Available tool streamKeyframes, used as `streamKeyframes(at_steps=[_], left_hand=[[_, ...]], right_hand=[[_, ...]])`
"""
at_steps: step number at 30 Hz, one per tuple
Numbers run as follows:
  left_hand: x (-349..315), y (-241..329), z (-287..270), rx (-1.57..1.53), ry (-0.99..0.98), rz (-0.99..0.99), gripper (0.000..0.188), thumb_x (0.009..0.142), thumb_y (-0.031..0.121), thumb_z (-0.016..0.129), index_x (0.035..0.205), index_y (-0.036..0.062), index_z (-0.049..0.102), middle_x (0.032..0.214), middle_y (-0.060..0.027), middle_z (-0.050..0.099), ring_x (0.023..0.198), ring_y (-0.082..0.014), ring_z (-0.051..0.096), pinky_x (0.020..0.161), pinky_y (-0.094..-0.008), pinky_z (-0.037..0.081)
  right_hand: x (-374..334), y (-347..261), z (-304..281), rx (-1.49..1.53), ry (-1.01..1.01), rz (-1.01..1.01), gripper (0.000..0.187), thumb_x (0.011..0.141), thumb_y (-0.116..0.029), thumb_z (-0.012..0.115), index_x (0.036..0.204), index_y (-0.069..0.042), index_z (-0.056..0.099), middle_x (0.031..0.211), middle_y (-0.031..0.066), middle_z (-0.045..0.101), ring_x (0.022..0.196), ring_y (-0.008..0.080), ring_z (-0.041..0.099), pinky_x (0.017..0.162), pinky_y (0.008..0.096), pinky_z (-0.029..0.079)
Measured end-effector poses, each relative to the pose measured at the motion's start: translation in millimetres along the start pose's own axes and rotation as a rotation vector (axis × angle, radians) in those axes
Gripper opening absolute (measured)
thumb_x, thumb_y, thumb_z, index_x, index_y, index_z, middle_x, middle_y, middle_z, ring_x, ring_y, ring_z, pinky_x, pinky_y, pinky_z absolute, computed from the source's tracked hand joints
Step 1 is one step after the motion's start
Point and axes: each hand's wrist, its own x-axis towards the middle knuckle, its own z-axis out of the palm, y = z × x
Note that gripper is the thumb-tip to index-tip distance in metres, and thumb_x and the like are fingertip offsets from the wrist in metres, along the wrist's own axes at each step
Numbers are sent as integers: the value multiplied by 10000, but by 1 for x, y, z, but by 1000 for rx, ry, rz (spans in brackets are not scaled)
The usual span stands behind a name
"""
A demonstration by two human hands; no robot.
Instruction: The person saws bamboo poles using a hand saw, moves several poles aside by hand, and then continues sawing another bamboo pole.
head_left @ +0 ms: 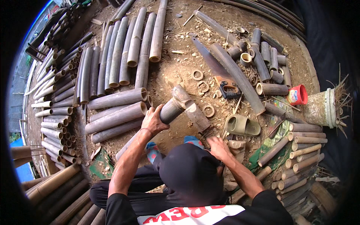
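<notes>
Handsaw [217,71] lies between bamboo poles [116,67] and bamboo offcuts [266,60].

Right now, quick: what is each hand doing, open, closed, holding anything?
Left hand: closed around the bamboo piece, holding it tilted off the ground.
Right hand: closed on a blade set against that bamboo; its handle is hidden.

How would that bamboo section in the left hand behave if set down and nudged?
The bamboo section is round, so it would likely roll on the dirt ground. It looks hollow like the cut pieces nearby, so probably light for its size, yet stiff. The left hand wraps its lower end; the knobby node near the top may check the rolling.
</notes>
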Motion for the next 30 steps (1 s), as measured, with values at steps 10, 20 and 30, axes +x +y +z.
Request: streamKeyframes(at_steps=[10,20,30], left_hand=[[49,12,72,75,-91,23,1050,546,348,866,1424,118,337,1263,-186,478,1161,-385,517,962,-458,469],[61,34,49,-66,-111,87,904,575,308,795,1363,68,424,1190,-211,555,1112,-384,574,956,-444,489],[-86,-68,-248,-1349,800,-49,645,937,580,517,1302,48,518,1242,-113,607,1115,-250,616,995,-454,473]], right_hand=[[91,85,-93,28,537,194,648,832,-208,657,1391,5,408,1326,239,453,1206,374,471,1016,492,425],[109,39,-53,95,659,-30,565,817,-158,674,1326,-11,477,1193,210,521,1119,346,518,946,457,469],[-24,1,50,-265,377,-396,450,900,-250,477,1308,-62,496,1183,138,524,1155,323,481,1067,506,306]])
